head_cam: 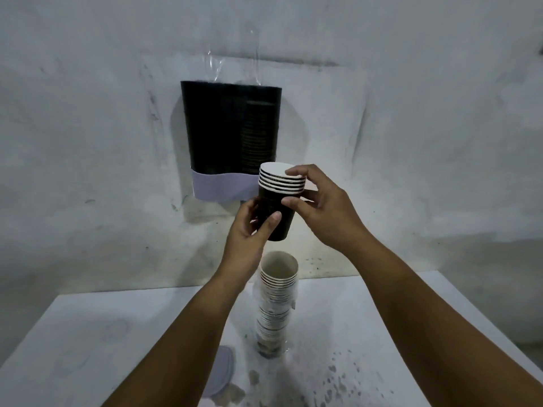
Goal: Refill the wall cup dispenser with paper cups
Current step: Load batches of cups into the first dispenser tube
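Note:
A small stack of nested black paper cups (pixel 279 201) with white rims is held in the air in front of the wall. My left hand (pixel 249 230) grips the lower body of the stack. My right hand (pixel 320 204) holds its rims from the right, thumb on top. Behind it hangs the black wall cup dispenser (pixel 226 127) with a pale band along its bottom and clear plastic sticking out of its top; a column of dark cups shows inside at the right. A tall stack of paper cups (pixel 276 304) stands upright on the white table (pixel 117 333) below my hands.
A round pale lid (pixel 221 371) lies on the table by my left forearm. Dark speckles and stains mark the table's right front part. The grey wall is right behind the table.

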